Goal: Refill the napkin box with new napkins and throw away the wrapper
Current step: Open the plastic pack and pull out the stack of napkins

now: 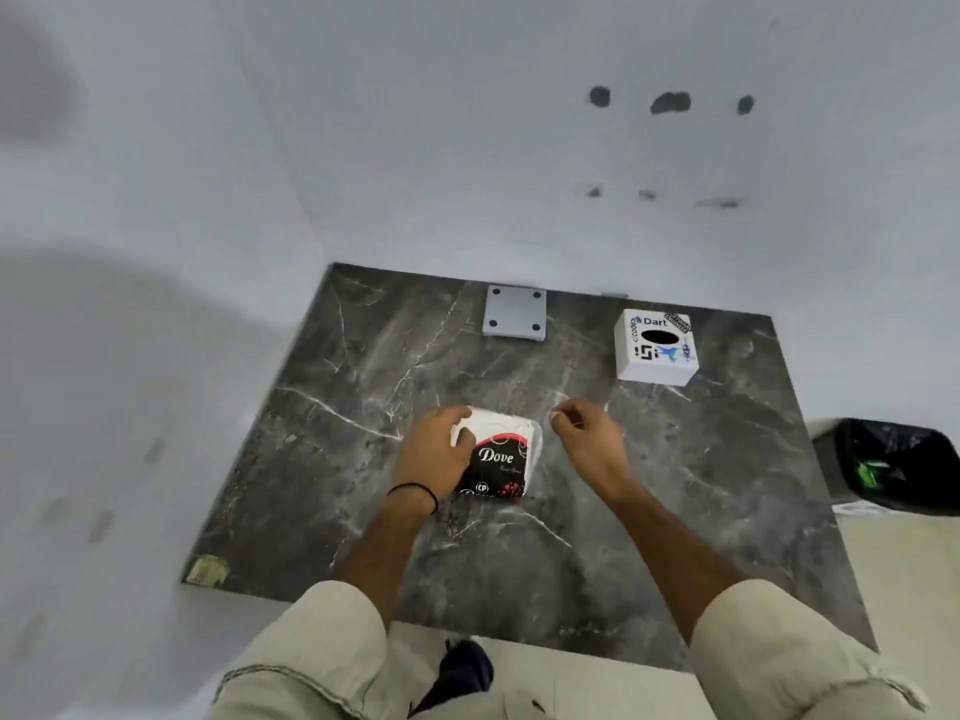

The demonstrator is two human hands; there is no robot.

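Head view: my left hand (pixel 434 449) is clamped on the left side of the napkin pack (pixel 496 459), which lies flat on the marble table (pixel 727 485), near and centre. My right hand (pixel 584 426), just right of the pack, is pinched nearly closed on what may be a wisp of clear wrapper; I can't tell for sure. The pack reads "Dove". The napkin box (pixel 655 348) sits far right, nearer my right hand, lettered "Dart" by its oval slot. The bin (pixel 893 465) is off the table's right edge.
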